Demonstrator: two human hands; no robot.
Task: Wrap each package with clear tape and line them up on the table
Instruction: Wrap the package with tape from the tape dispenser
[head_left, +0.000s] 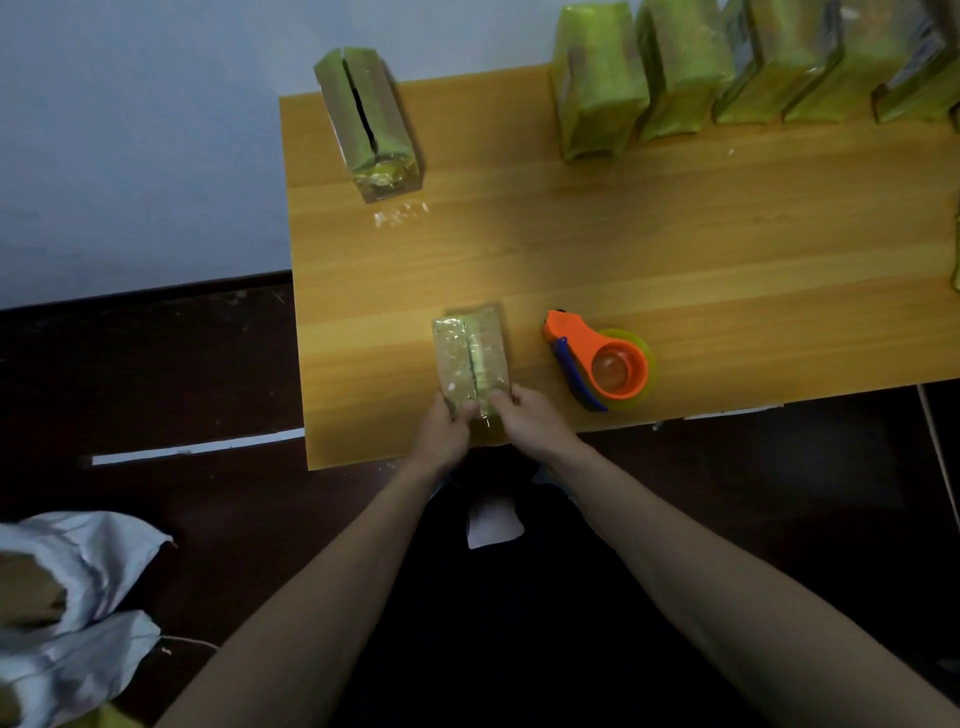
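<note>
A green package (470, 358) covered in shiny clear tape stands near the front edge of the wooden table (649, 249). My left hand (447, 431) grips its near left side and my right hand (527, 418) grips its near right side. An orange tape dispenser (602, 361) with a blue handle and a clear tape roll lies on the table just right of the package. Another green package (369, 122) stands alone at the table's far left corner. A row of several green packages (727, 73) lines the far edge at the right.
A pale wall (130, 156) rises behind and left of the table. Dark floor (156, 389) lies left of the table. White sacks (72, 613) sit on the floor at the lower left. Bare tabletop stretches between the front package and the back row.
</note>
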